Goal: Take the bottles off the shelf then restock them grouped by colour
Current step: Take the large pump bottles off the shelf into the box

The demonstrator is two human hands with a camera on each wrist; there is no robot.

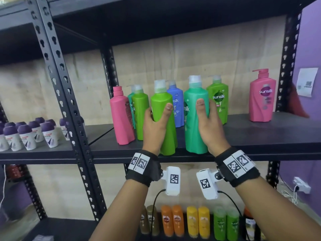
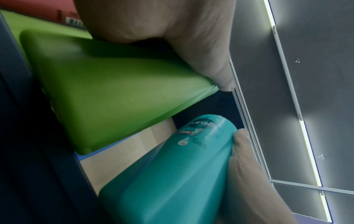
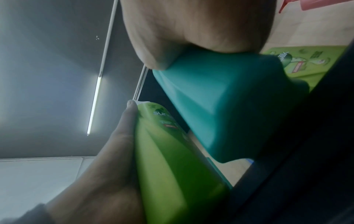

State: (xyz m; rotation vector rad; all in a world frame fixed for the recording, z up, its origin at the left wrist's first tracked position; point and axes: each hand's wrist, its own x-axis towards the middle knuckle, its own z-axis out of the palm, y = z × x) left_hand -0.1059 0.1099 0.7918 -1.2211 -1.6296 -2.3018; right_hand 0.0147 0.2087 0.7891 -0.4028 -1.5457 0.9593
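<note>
The left hand is wrapped around a light green bottle, thumb across its front and fingers curled round the left side. The right hand grips a teal bottle in the same way, thumb on the front and fingers hidden behind the right side. Both bottles are at the front edge of the middle shelf; the green one's base overhangs that edge a little, and it leans slightly (whether either base still touches the board cannot be told from the wrist views, which show both bases from below).

Behind them on the same shelf stand more bottles: a pink bottle without pump toward the left end, a second light green bottle just beside it with another teal one partly hidden behind, a blue bottle between the two held ones, and a green Sunsilk bottle just right of the right hand. A pink pump bottle stands alone well apart near the right end.

On the neighbouring shelf to the left stand small purple-capped roll-ons. On the shelf below is a row of smaller bottles, brown, orange, yellow and green.
</note>
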